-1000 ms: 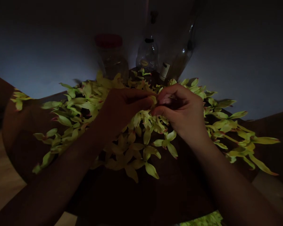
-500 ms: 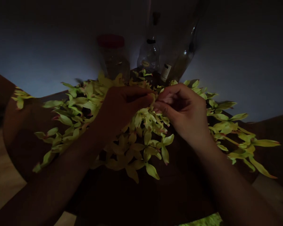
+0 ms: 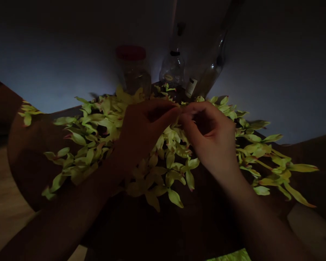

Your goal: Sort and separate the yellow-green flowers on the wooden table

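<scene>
Many yellow-green flowers with pinkish tips (image 3: 175,174) spread over a dark round table (image 3: 24,156). Above the middle of them, my left hand (image 3: 149,125) is closed in a pinch, its thumb against the forefinger on a small piece of a flower that is mostly hidden. My right hand (image 3: 210,128) is pinched too, its fingertips touching those of my left hand. What lies between the right fingertips is too dark and covered to make out. More flowers lie on both sides of my wrists.
Behind the flowers stand a jar with a red lid (image 3: 130,53), a clear rounded bottle (image 3: 171,70) and a tilted-looking bottle with a white label (image 3: 191,88). Pale walls meet behind them. Bright green material (image 3: 230,256) shows below the table's front edge.
My fingertips have come closer together, and the flower piece seen between them is now mostly covered. The view has shifted slightly.
</scene>
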Demonstrator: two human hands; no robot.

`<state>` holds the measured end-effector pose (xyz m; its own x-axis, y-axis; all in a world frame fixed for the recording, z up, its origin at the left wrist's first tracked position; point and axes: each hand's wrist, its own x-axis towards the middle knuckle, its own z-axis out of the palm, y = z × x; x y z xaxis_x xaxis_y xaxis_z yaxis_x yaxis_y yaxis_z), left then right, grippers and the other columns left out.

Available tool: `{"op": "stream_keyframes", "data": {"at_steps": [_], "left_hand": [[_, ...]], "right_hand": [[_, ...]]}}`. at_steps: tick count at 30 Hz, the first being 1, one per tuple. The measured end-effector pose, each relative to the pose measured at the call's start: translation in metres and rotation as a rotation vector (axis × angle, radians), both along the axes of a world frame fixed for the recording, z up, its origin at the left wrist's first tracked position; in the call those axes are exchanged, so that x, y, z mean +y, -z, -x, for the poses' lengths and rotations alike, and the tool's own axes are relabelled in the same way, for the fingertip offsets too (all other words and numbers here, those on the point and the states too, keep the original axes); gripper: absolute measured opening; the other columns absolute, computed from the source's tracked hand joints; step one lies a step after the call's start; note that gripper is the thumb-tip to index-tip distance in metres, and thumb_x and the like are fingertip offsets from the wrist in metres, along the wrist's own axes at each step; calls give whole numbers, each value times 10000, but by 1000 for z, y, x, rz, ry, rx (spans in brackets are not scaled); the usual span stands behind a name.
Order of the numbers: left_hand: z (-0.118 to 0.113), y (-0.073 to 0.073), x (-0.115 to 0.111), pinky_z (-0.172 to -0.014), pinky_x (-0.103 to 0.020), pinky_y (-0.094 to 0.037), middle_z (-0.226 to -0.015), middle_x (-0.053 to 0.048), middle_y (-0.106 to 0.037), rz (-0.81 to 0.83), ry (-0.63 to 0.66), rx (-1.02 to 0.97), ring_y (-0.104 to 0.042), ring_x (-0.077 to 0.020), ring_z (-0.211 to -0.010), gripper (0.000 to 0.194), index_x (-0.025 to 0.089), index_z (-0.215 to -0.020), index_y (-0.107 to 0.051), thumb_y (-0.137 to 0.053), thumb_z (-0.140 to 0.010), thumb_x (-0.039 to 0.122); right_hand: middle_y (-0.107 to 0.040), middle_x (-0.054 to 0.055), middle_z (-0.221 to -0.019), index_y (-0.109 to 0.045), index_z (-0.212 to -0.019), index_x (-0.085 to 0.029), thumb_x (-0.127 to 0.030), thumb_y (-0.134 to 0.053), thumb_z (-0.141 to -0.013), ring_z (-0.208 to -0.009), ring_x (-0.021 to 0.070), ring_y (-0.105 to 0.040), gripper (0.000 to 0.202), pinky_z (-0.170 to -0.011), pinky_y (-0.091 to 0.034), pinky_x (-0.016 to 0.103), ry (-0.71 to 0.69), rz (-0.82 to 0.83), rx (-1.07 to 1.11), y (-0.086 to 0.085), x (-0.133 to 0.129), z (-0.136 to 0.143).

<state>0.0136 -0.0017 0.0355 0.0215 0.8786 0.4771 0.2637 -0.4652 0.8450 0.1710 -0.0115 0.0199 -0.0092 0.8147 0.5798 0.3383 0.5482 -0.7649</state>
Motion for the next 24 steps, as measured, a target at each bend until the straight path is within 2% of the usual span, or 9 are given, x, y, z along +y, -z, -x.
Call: {"op": "stream_keyframes", "data": {"at_steps": [4, 7, 9, 11, 13, 15, 19, 22, 24], "left_hand": [[2, 1, 4, -680, -203, -556, -836, -4, -768, 31, 41, -13, -715, -149, -780, 164, 185, -909, -797, -695, -933, 312], [3, 4, 4, -672, -207, -547, -783, 1, -751, -36, 40, 39, -709, -149, -766, 220, 187, -859, -797, -663, -959, 330], [4, 6, 5, -724, -208, -559, -848, -4, -763, -101, 46, 69, -717, -147, -810, 200, 190, -894, -799, -664, -962, 321], [6, 8, 7, -779, -203, -573, -982, -15, -777, -138, 114, 95, -726, -144, -872, 148, 189, -999, -793, -715, -930, 294], [8, 9, 11, -815, -194, -581, -1085, -18, -773, -151, 181, 130, -730, -141, -931, 194, 197, -1093, -775, -747, -903, 231], [11, 9, 16, -827, -186, -582, -1092, -7, -775, -153, 197, 163, -731, -132, -952, 228, 212, -1117, -762, -741, -896, 159], [16, 7, 20, -731, -146, -555, -966, 9, -782, -135, 92, 216, -726, -109, -847, 184, 185, -1022, -749, -764, -861, 97], [17, 6, 18, -723, -145, -528, -911, 32, -785, -248, 24, 353, -722, -99, -794, 75, 188, -933, -764, -788, -867, 163], [17, 9, 16, -738, -161, -518, -907, 42, -790, -375, -3, 469, -730, -101, -787, 55, 204, -942, -779, -769, -892, 181]], "right_hand": [[-711, 6, -961, -714, -1029, -222, -266, -734, -877, -901, 147, -659, 160, -801, -532, 277, -66, 81, 84, 3, 7, -4], [-713, -7, -896, -726, -977, -220, -257, -756, -856, -839, 135, -663, 130, -774, -526, 270, -41, 94, 111, 4, 9, -5], [-687, -18, -816, -713, -927, -218, -256, -737, -874, -757, 123, -642, 69, -710, -507, 263, -20, 86, 119, 3, 8, -4], [-653, -23, -752, -686, -894, -218, -270, -709, -900, -691, 118, -618, 57, -660, -491, 263, -33, 93, 144, 2, 8, -4], [-637, -20, -748, -663, -884, -217, -287, -699, -911, -677, 121, -611, 83, -648, -493, 266, -61, 113, 174, 2, 7, -4], [-640, -11, -801, -661, -896, -217, -297, -714, -902, -708, 121, -614, 96, -660, -503, 263, -74, 130, 175, 1, 8, -5], [-674, -9, -846, -707, -933, -222, -336, -783, -844, -699, 114, -626, 163, -631, -527, 247, -129, 179, 197, 1, 9, -5], [-709, -11, -814, -730, -926, -219, -351, -841, -782, -683, 122, -658, 224, -648, -572, 258, -205, 276, 275, 3, 10, -5], [-711, -14, -797, -728, -882, -212, -354, -869, -747, -707, 129, -681, 241, -700, -599, 272, -219, 320, 340, 6, 12, -4]]}}
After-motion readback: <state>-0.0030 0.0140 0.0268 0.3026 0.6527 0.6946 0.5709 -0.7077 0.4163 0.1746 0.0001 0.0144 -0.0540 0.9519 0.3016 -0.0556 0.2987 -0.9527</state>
